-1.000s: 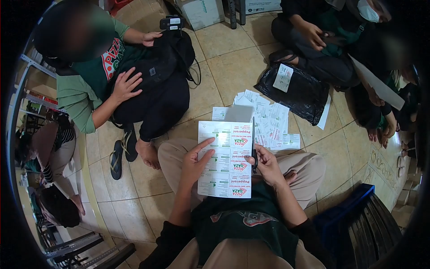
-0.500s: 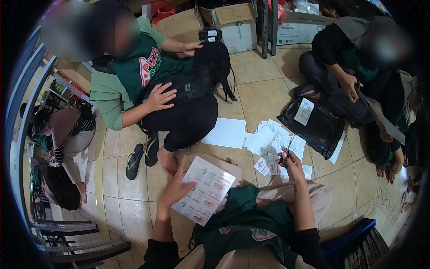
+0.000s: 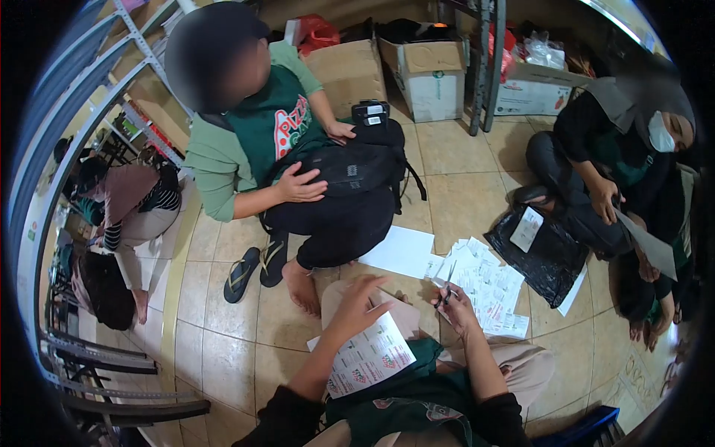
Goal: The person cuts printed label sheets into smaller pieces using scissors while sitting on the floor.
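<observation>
My right hand (image 3: 459, 311) is closed around a pair of scissors (image 3: 447, 292), blades pointing up and away from me. A printed sheet (image 3: 376, 361) with repeated green and red card designs lies across my lap. Over the sheet's far edge is my left hand (image 3: 359, 307), its fingers apart and seemingly not gripping the paper. On the floor ahead of the scissors lies a spread of cut printed cards (image 3: 488, 287), several of them overlapping. A blank white sheet (image 3: 398, 249) lies to their left.
Across from me sits a person (image 3: 253, 141) with a black bag (image 3: 354, 170) on the lap. At right another person (image 3: 596, 164) handles a grey sheet (image 3: 648, 246). A black plastic bag (image 3: 547, 257), sandals (image 3: 242, 276), cardboard boxes (image 3: 428, 78) and a blue crate (image 3: 588, 430) surround the floor space.
My left hand has shifted right and off the sheet's side to its far edge, while the sheet now lies lower on my lap. The scissors stay in my right hand; the camera view has shifted.
</observation>
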A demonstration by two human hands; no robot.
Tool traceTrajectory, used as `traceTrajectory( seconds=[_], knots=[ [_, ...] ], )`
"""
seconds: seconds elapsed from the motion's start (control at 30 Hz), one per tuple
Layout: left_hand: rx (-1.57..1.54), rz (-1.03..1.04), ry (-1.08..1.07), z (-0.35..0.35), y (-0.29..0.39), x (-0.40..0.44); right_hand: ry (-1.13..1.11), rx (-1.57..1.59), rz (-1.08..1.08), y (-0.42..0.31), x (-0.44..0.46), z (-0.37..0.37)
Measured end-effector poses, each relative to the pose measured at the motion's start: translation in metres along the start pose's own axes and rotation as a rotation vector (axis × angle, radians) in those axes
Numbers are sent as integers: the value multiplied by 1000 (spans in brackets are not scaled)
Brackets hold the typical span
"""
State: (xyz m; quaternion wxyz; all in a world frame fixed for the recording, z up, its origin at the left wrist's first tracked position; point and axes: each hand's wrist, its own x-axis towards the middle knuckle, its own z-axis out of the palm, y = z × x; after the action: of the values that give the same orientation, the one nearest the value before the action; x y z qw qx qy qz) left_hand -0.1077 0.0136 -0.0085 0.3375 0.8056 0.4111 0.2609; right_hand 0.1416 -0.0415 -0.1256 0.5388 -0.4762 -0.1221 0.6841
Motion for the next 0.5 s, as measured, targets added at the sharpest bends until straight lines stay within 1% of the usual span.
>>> traceTrajectory(
  seconds=[0.07, 0.13, 0.2, 0.23, 0.3, 0.33, 0.4, 0.47, 0.5],
  knots=[
    [-32, -50, -107, 25, -5, 38, 139, -49, -129, 7, 4, -4],
    [29, -52, -319, 74, -54, 76, 150, -106, -173, 20, 8, -22],
    [259, -352, -529, 113, -64, 107, 168, 24, -316, 28, 2, -36],
    [259, -359, -515, 126, -66, 117, 180, -5, -323, 31, -1, -45],
    [462, -527, -493, 149, -70, 128, 177, -38, -332, 33, -8, -59],
    [462, -537, -475, 160, -75, 128, 175, -61, -337, 32, -14, -63],
    [577, -552, -277, 170, -80, 121, 163, -86, -339, 28, -15, -62],
    [531, -585, -305, 166, -78, 119, 173, -107, -406, 26, -16, -60],
    [520, -579, -322, 164, -77, 118, 177, -120, -402, 24, -15, -56]
  ],
)
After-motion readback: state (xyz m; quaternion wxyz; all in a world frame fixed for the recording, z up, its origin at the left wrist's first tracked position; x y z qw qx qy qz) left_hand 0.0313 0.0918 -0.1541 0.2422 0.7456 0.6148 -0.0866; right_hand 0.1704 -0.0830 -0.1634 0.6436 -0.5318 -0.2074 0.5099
